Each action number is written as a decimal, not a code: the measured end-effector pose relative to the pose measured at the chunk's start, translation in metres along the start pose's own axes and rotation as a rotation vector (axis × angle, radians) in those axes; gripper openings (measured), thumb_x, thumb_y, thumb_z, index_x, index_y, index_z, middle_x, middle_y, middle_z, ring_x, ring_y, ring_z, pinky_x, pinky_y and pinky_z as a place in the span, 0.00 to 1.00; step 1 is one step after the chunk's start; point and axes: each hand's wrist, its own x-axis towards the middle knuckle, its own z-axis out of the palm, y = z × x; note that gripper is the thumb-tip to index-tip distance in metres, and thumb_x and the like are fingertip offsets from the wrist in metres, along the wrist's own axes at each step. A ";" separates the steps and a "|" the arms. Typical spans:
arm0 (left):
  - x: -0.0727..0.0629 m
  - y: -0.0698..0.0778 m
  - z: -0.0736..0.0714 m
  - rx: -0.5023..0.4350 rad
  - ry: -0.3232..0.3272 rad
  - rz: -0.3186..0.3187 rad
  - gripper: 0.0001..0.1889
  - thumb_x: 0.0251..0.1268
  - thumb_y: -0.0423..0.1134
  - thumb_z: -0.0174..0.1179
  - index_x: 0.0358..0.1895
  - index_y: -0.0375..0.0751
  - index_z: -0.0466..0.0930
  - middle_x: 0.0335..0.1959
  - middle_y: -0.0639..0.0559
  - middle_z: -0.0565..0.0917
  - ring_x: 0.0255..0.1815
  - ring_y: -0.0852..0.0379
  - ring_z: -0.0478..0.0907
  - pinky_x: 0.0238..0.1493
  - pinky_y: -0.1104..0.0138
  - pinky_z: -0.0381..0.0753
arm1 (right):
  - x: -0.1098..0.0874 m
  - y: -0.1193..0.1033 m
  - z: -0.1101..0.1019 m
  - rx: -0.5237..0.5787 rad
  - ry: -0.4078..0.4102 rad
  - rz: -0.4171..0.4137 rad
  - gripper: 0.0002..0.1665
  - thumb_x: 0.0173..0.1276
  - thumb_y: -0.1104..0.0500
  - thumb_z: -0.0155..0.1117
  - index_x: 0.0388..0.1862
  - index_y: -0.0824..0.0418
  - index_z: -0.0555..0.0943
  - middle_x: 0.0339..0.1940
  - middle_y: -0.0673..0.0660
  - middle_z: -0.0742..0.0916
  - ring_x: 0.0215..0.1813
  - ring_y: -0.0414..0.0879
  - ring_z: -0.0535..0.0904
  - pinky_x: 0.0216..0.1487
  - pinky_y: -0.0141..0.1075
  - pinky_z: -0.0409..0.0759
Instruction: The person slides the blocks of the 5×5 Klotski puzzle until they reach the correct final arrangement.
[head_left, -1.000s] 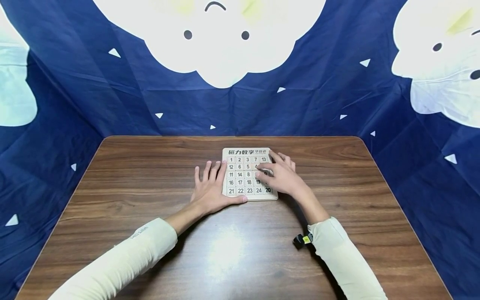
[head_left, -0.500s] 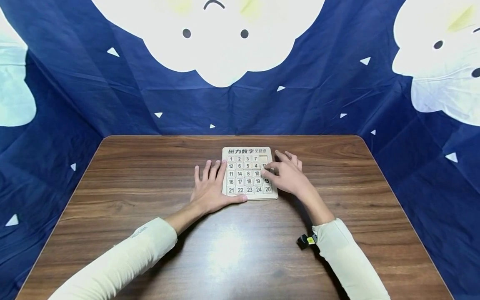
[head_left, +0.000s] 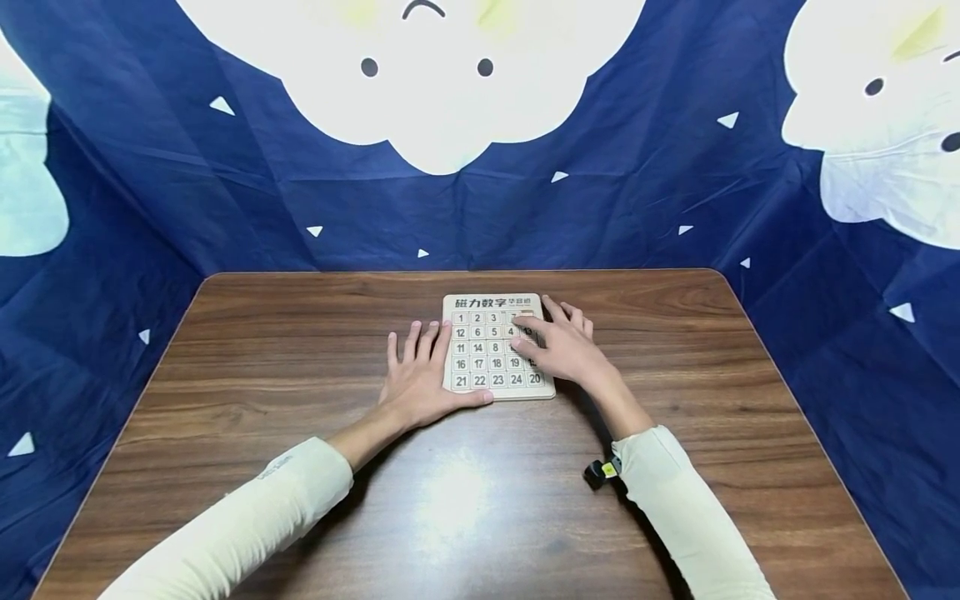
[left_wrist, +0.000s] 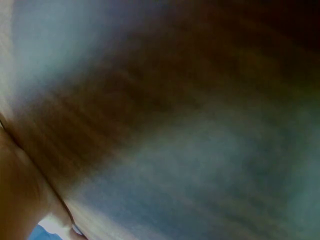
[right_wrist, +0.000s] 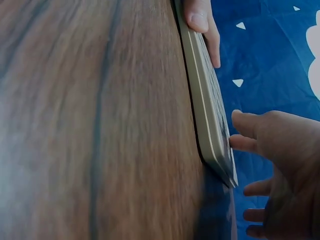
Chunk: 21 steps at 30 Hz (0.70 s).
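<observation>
A pale number sliding puzzle (head_left: pixel 478 347) lies flat on the wooden table, its numbered tiles in rows below a printed heading. My left hand (head_left: pixel 420 385) rests at its left side, fingers spread and straight, with the thumb along the bottom edge. Over the puzzle's right side is my right hand (head_left: pixel 570 343), its index fingertip at the tile marked 7 in the top row and its thumb lower down, hiding some tiles. A bare slot shows at the top right corner. In the right wrist view the puzzle (right_wrist: pixel 207 100) appears edge-on, with my right hand (right_wrist: pixel 282 155) beside it.
The brown table (head_left: pixel 300 333) extends around the puzzle to rounded far corners. Behind it and at both sides hangs a blue cloth (head_left: pixel 262 200) with white clouds and triangles. A small black camera (head_left: pixel 595 475) sits at my right wrist. The left wrist view is mostly blurred tabletop.
Tile 13 has slid down from the top right corner into the second row. My right hand drew back to the right, then came left to tile 7. The left hand stays in place.
</observation>
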 end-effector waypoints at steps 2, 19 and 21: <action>0.000 0.000 0.001 -0.002 0.002 0.000 0.80 0.47 0.96 0.60 0.96 0.50 0.39 0.96 0.41 0.52 0.98 0.35 0.38 0.94 0.32 0.26 | -0.002 0.004 -0.001 -0.014 0.015 0.017 0.34 0.86 0.33 0.60 0.83 0.42 0.80 0.96 0.69 0.57 0.93 0.76 0.48 0.83 0.71 0.53; 0.001 0.001 0.002 -0.001 0.015 0.001 0.80 0.47 0.95 0.60 0.96 0.50 0.40 0.96 0.41 0.53 0.98 0.35 0.39 0.94 0.31 0.28 | 0.001 -0.005 0.002 -0.037 -0.008 -0.007 0.31 0.89 0.36 0.56 0.85 0.39 0.78 0.97 0.70 0.54 0.92 0.77 0.50 0.83 0.73 0.56; 0.001 0.001 0.002 0.002 0.014 0.000 0.80 0.47 0.96 0.60 0.96 0.50 0.40 0.96 0.41 0.53 0.98 0.35 0.39 0.94 0.31 0.28 | 0.003 -0.006 0.003 -0.039 -0.004 -0.004 0.32 0.89 0.36 0.56 0.85 0.40 0.78 0.97 0.70 0.53 0.93 0.77 0.49 0.83 0.73 0.56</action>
